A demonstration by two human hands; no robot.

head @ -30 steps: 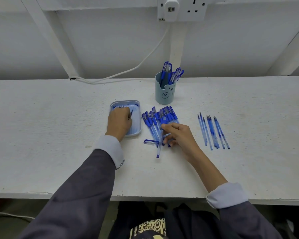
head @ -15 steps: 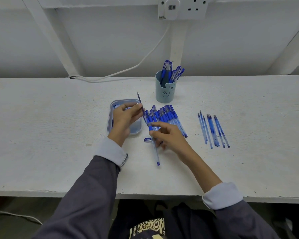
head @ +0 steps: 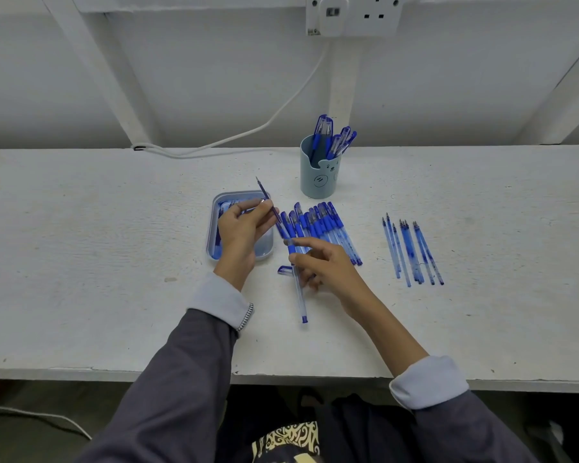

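Observation:
My left hand (head: pixel 239 230) hovers over a small blue tray (head: pixel 267 250) and pinches a thin blue pen refill (head: pixel 264 192) that points up and away. My right hand (head: pixel 321 265) grips a clear blue pen barrel (head: pixel 300 297) near its blue grip end, its tail pointing toward me just above the table. A loose pen cap (head: pixel 284 270) lies beside the barrel. A row of several blue pens (head: pixel 321 225) lies side by side just beyond my right hand.
A light blue cup (head: pixel 318 175) holding several capped pens stands behind the row. Several loose refills (head: pixel 411 250) lie at the right. A white cable (head: pixel 214 143) runs along the wall from a socket (head: pixel 353 15). The table's front edge (head: pixel 81 374) is close.
My left hand lifted out of the tray with a refill pinched in it. My right hand picked a pen barrel from the row and turned it lengthwise toward me.

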